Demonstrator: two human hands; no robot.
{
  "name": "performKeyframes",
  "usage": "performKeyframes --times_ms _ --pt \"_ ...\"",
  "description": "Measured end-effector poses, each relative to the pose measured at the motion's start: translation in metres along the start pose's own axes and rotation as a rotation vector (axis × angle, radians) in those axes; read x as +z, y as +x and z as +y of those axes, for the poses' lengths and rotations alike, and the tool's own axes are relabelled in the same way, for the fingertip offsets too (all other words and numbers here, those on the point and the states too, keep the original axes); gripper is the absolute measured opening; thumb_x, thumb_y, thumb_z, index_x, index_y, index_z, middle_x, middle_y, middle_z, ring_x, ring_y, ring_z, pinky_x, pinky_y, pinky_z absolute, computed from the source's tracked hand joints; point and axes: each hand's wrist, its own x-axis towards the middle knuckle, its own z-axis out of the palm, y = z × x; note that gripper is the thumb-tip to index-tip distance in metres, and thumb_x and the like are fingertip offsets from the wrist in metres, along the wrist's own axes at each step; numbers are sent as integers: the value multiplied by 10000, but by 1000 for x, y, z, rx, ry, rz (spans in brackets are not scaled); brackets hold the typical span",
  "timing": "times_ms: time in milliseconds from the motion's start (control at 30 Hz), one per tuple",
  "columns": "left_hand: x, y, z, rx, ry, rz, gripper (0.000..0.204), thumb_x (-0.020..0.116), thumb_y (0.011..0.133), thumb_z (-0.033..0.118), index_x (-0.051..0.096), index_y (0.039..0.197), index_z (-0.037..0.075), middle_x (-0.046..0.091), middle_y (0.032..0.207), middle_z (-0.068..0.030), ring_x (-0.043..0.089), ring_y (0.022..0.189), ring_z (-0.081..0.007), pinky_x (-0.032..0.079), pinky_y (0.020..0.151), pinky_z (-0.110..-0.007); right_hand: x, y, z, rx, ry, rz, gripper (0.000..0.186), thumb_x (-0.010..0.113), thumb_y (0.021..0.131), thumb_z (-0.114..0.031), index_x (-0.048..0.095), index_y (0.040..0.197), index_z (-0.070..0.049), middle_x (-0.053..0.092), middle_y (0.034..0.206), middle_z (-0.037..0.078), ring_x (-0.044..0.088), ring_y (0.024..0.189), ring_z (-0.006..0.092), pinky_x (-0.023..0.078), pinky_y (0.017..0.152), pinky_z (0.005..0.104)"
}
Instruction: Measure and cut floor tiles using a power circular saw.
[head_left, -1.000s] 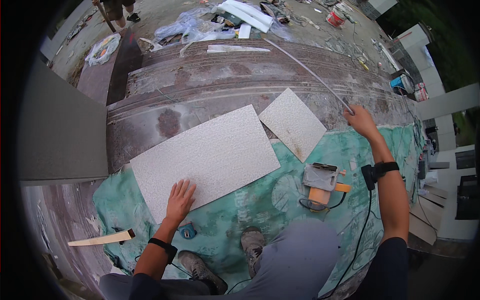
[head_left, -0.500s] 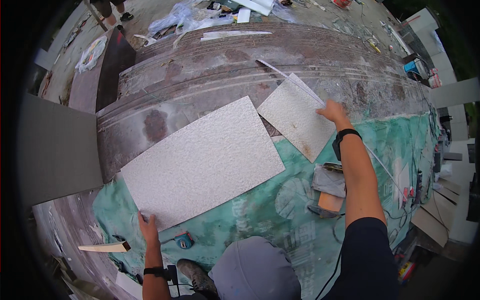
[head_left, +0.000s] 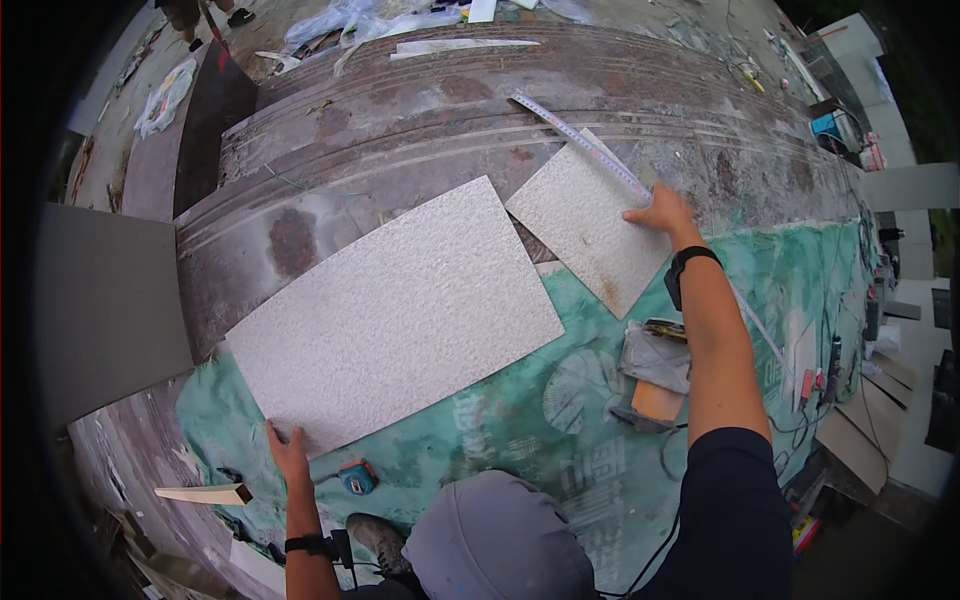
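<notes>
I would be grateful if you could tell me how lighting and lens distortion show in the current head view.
Head view: soft, even light, no hard shadow or strong glare across the large white textured slab; in the same head view, the fisheye lens bows the edges of the stone steps and the corners fall to black; also there, the measuring-tape blade has markings too small to read.

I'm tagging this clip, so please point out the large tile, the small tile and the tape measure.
Large tile (head_left: pixel 400 315): head view, middle of its pale face.
Small tile (head_left: pixel 588 226): head view, middle of its pale face.
Tape measure (head_left: pixel 357 478): head view, on its blue case.
</notes>
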Motion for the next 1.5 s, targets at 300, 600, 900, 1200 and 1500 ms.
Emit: performKeyframes --times_ms 300,600,900,1200,1500 --pt "-1 1 -5 14 -10 -3 742 647 879 135 305 1514 -45 336 1556 -231 339 1437 -333 246 1177 -376 5 14 35 22 187 -156 764 887 616 -493 652 1131 19 679 1005 186 668 869 295 523 723 404" --pt "-2 0 -3 -15 1 3 751 647 871 143 306 1514 -44 329 1565 -227 328 1447 -335 246 1178 -371 -81 -30 33 -57 503 -343 490 784 822 -325 637 1123 32 567 778 23 496 652 119 383 537 293" --pt "-4 2 34 196 46 79 748 651 855 89 310 1509 -37 364 1541 -229 337 1429 -380 250 1182 -406 -185 -101 -34 -445 385 -71 280 784 802 -203 609 804 15 508 670 38 473 633 142 394 587 353" --pt "10 -76 365 1357 117 -144 663 737 810 100 473 1413 25 478 1445 -177 406 1377 -383 365 1122 -470 -266 -216 -157 -657 93 -62 267 766 768 -191 621 787 32 548 681 216 487 601 351 402 596 431" --pt "-24 -84 393 1480 -4 155 656 752 839 272 492 1396 43 472 1451 -172 401 1380 -368 306 1142 -516 -269 -287 -248 -1011 39 -241 272 743 789 -217 628 802 29 586 731 230 501 661 412 423 623 444"
